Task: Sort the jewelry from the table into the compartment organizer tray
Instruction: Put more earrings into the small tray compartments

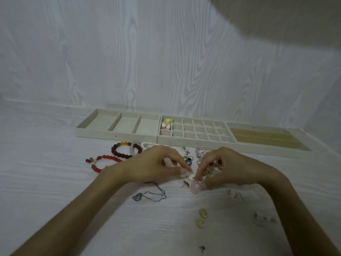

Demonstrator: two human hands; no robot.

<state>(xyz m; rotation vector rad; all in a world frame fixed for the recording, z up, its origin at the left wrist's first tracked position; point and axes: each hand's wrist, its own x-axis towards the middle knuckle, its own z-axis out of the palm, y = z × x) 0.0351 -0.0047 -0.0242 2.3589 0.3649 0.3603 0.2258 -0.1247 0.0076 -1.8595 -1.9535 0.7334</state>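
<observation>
Both hands mid-frame: left hand (156, 163) pinches a pale earring (191, 176), right hand (221, 168) grips a jewelry clump (212, 171), hiding the pile; red bracelet (105, 162) left, 2 tan discs (201, 218) below.

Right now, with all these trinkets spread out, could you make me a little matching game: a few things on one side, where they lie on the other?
Things:
1. yellow bead
2. red bead bracelet
3. grey chain
4. two pale discs

Places:
A. on the table, nearest the person, below the hands
B. in the leftmost compartment of the grid tray
C. on the table, left of the left hand
D. on the table, just below the left hand

Pairs: 1-B, 2-C, 3-D, 4-A
</observation>
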